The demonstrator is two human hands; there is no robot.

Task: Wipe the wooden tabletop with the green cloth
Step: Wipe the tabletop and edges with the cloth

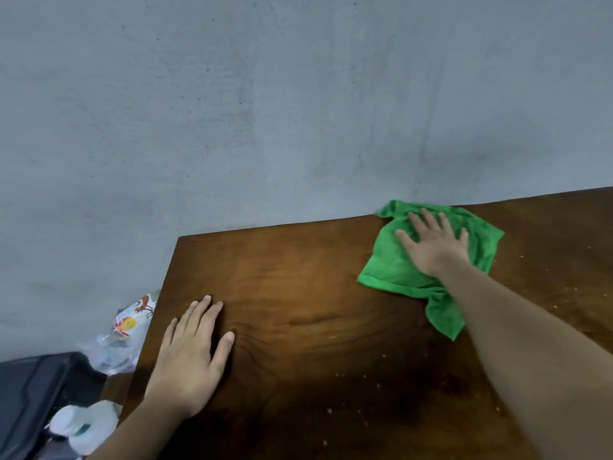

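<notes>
The dark brown wooden tabletop fills the lower right of the view, its far edge against the wall. A crumpled green cloth lies near that far edge. My right hand presses flat on the cloth, fingers spread and pointing to the wall. My left hand rests flat on the bare wood close to the table's left edge, holding nothing. Pale crumbs dot the wood in front of and to the right of the cloth.
A grey concrete wall stands right behind the table. Off the table's left edge lie clear plastic packaging with a printed label, a white plastic bag and a dark grey object.
</notes>
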